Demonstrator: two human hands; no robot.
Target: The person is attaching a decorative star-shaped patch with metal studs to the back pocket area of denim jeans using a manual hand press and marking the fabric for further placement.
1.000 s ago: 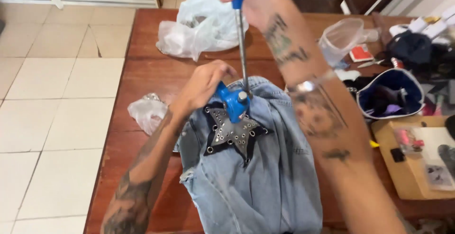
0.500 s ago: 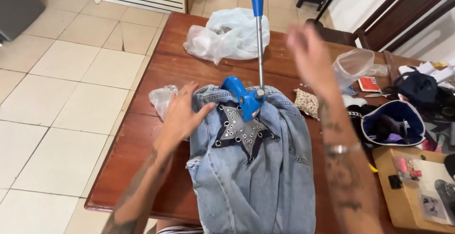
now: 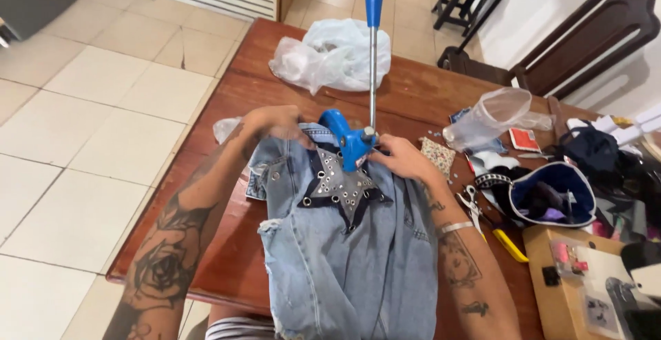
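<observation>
**Fabric can shift under the press head**

Denim garment (image 3: 351, 257) lies over the near table edge (image 3: 227, 271), its upper part tucked under the blue hand press (image 3: 348, 140). Star patch (image 3: 341, 188) with metal eyelets sits just below the press head. Lever (image 3: 372, 50) stands upright, nobody holding it.

Left hand (image 3: 275, 123) is curled on the denim at the top left corner, fingers bunched, gripping cloth. Right hand (image 3: 403, 161) rests on the denim just right of the press, fingers narrow and bent; can't tell if it pinches fabric or only presses down.

Risks, as I judge them:
- Both hands sit close to the die; fingertip pinch if the lever drops.
- Most of the garment hangs off the edge; its weight could drag the patch off alignment.
- Folded layers under the head could get caught together.
- Scissors (image 3: 471, 202) and clutter near the right forearm could snag.
</observation>
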